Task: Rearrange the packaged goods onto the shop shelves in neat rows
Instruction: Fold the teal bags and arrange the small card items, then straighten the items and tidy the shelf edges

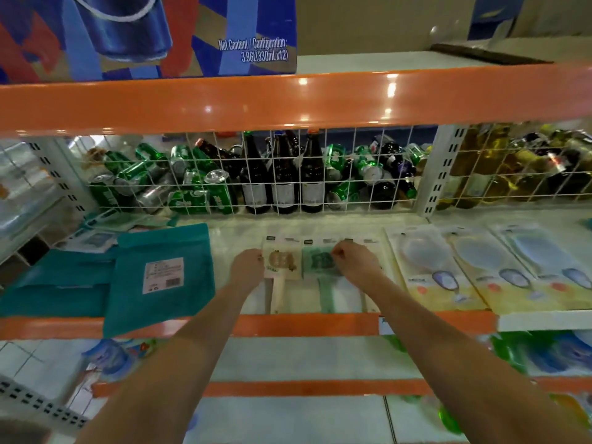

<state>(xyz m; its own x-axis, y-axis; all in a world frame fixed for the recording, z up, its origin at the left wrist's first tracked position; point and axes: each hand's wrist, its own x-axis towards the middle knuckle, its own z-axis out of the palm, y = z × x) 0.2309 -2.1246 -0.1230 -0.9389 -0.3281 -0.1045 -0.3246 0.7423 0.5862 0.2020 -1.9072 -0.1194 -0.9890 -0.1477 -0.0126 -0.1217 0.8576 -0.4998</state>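
Flat packaged goods lie on the white middle shelf (234,238). A beige pack with a handle (283,274) and a green pack with a handle (322,277) lie side by side at the centre. My left hand (246,267) pinches the beige pack's left edge. My right hand (355,261) pinches the green pack's right side, and a third pack beside it is mostly hidden under that hand and arm. Teal pouches (163,277) lie overlapping on the left. Yellow-backed packs (435,270) lie in a row on the right.
A white wire grid (256,174) backs the shelf, with green cans and dark bottles behind it. An orange beam (288,100) runs overhead, carrying a blue drinks carton (144,36). The orange front rail (304,325) edges the shelf. Lower shelves hold colourful packs.
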